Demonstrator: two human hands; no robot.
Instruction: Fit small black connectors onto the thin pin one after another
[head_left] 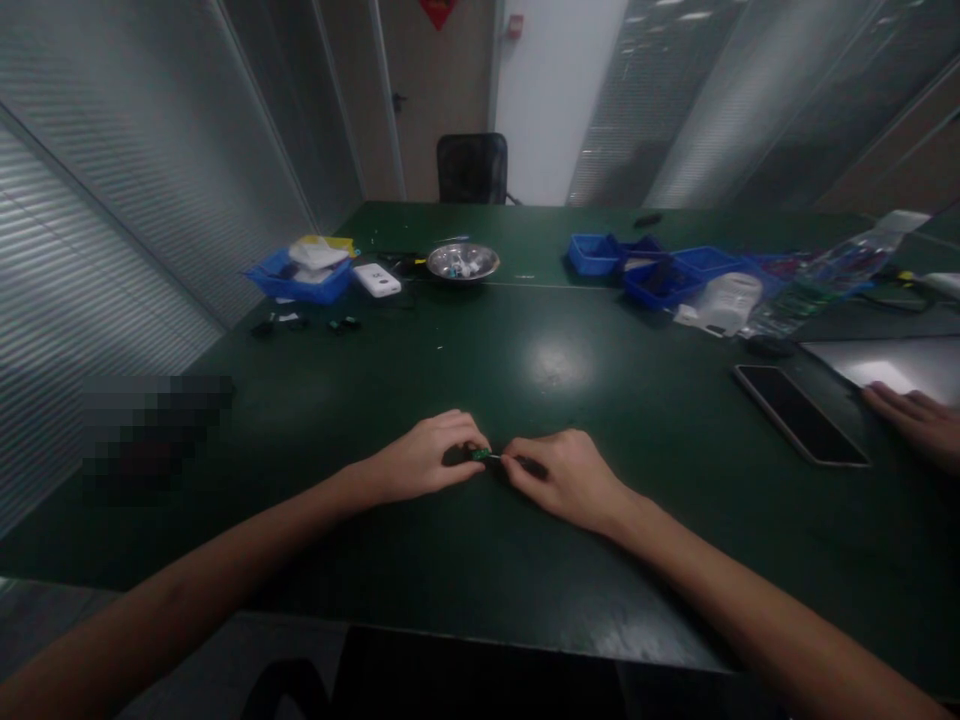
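Observation:
Between the thumb and fingers of my left hand [439, 455] is a small green circuit board [480, 455]. My right hand [562, 475] pinches a thin, pale, pin-like piece [494, 457], whose tip meets or nearly meets the board's right edge. I cannot make out exactly what this thin piece is. Both hands are low over the green table [420, 560], close together near its front edge.
A metal bowl [463, 262] with small parts stands at the back. Blue bins sit left [300, 280] and right [592, 255]. A phone [799, 415] lies right, near another person's hand [915, 420] on a laptop. A plastic bottle [840, 270] stands tilted behind.

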